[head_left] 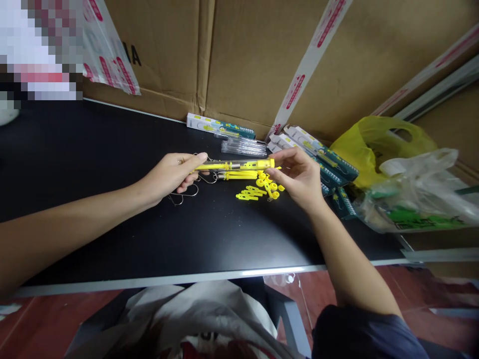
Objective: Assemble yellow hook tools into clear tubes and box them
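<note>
A clear tube with yellow parts inside (235, 165) is held level above the black table (93, 164). My left hand (175, 174) pinches its left end, where a wire hook sticks out. My right hand (299, 174) grips the yellow cap at its right end with the fingertips. Just beneath the tube lie a second yellow tube (239, 175), several small yellow plastic pieces (258, 192) and some wire hooks (183, 197).
Packaged boxes (220, 127) and clear tubes (243, 147) lie along the cardboard wall (254, 55). More green and white boxes (329, 164) are stacked at the right, beside a yellow bag (377, 139) and a clear bag (415, 194). The table's front edge (168, 279) runs close to me.
</note>
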The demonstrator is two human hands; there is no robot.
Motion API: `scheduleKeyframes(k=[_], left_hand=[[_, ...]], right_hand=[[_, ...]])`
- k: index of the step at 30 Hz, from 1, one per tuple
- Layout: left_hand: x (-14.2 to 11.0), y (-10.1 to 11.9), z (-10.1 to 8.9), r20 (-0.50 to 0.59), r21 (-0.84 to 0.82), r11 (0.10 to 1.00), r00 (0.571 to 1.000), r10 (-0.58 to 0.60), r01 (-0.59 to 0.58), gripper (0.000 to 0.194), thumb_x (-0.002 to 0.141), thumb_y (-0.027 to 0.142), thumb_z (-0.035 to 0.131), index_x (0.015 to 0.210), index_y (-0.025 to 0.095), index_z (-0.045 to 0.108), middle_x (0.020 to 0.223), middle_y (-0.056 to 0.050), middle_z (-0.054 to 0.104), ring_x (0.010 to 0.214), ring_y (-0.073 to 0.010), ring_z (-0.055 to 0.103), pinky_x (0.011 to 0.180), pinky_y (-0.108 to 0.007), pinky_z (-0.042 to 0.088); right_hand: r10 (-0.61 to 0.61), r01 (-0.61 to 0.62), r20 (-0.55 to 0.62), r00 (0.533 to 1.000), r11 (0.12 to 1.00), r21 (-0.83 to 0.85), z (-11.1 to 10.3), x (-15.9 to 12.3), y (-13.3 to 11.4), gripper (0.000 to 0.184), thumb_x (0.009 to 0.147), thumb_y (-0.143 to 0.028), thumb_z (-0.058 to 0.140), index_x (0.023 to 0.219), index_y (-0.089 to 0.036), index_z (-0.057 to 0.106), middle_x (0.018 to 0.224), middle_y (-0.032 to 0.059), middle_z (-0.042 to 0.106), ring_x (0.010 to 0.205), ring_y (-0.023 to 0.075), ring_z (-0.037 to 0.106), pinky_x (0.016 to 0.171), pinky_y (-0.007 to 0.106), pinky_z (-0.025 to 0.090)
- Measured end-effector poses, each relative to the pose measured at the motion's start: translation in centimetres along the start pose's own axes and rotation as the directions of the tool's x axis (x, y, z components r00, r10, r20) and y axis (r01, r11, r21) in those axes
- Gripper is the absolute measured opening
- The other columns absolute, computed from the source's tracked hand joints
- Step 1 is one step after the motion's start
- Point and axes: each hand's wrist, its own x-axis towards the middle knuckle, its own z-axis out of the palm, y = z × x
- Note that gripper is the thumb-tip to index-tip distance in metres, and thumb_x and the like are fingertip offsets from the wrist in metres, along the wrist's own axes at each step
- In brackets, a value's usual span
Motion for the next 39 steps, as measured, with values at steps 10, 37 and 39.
scheduleKeyframes(k=[10, 37, 39], left_hand=[[-0.3, 0.1, 0.4, 0.009, -0.120, 0.993, 1.000, -0.012, 0.013, 0.026, 0.083, 0.040, 0.065, 0.074, 0.019, 0.052, 0.053, 0.009, 0.025, 0.038, -0.0027, 0.020, 0.033, -0.012, 0.016], [0.4, -0.4, 0.0, 0.082, -0.176, 0.984, 0.996, 0.024, -0.009, 0.029, 0.079, 0.037, 0.071, 0.071, 0.018, 0.051, 0.055, 0.008, 0.029, 0.040, -0.0015, 0.023, 0.036, -0.012, 0.017], [0.5, -0.5, 0.0, 0.079, -0.180, 0.983, 0.996, 0.033, -0.019, 0.030, 0.079, 0.038, 0.071, 0.071, 0.018, 0.050, 0.055, 0.008, 0.030, 0.041, -0.0017, 0.024, 0.036, -0.012, 0.018]], right_hand=[[-0.044, 0.044, 0.012, 0.999, 0.997, -0.066, 0.3, -0.3, 0.2, 0.038, 0.067, -0.048, 0.081, 0.092, -0.023, 0.066, 0.092, 0.0024, 0.068, 0.080, 0.0166, 0.066, 0.065, 0.028, 0.056], [-0.017, 0.016, 0.065, 0.998, 1.000, 0.009, -0.5, -0.2, -0.3, 0.047, 0.067, -0.044, 0.083, 0.105, -0.026, 0.063, 0.093, 0.0006, 0.067, 0.083, 0.0157, 0.066, 0.066, 0.026, 0.056], [0.003, -0.004, 0.120, 0.993, 1.000, 0.009, -1.3, 0.0, -0.6, 0.047, 0.071, -0.043, 0.080, 0.112, -0.027, 0.061, 0.099, 0.0014, 0.068, 0.086, 0.0169, 0.067, 0.070, 0.028, 0.056]])
